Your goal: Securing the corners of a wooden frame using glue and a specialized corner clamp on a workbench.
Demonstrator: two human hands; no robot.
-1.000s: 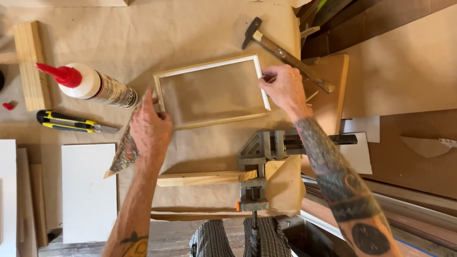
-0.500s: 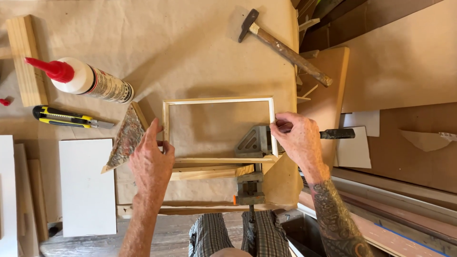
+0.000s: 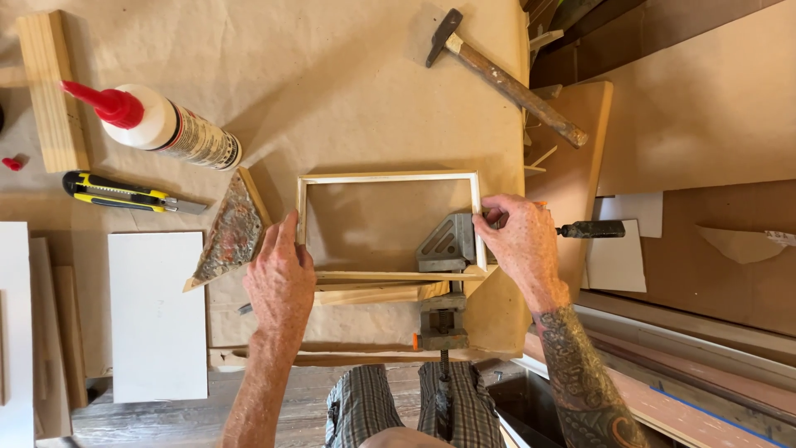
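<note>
1. Centrally, a thin rectangular wooden frame (image 3: 390, 224) lies flat on the paper-covered table (image 3: 332, 83), its lower right corner set into a grey metal corner clamp (image 3: 448, 245); likely so the joint sits square.
2. Left hand (image 3: 280, 282) rests at the frame's lower left corner, fingers together and pressed on the side rail, thumb at the bottom rail; looks like it steadies that end.
3. Right hand (image 3: 521, 241) is closed on the frame's right rail near the clamp, fingertips pinching the strip; probably seating it against the clamp face.
4. Clamp's dark screw handle (image 3: 590, 229) sticks out right of the right hand, within easy reach.
5. Loose wooden strips (image 3: 377, 292) lie just under the frame's bottom rail, touching or nearly so; cannot tell which.
6. Triangular wooden block (image 3: 230, 236) with a crusted face sits just left of the frame.
7. Upper left: glue bottle (image 3: 162, 124) with red nozzle lying on its side; below it a yellow-black utility knife (image 3: 124, 193).
8. Upper right: hammer (image 3: 506, 79) lying diagonally, well apart from the hands.
9. Lower left: white panel (image 3: 157, 315) lying flat, apart from the frame.
</note>
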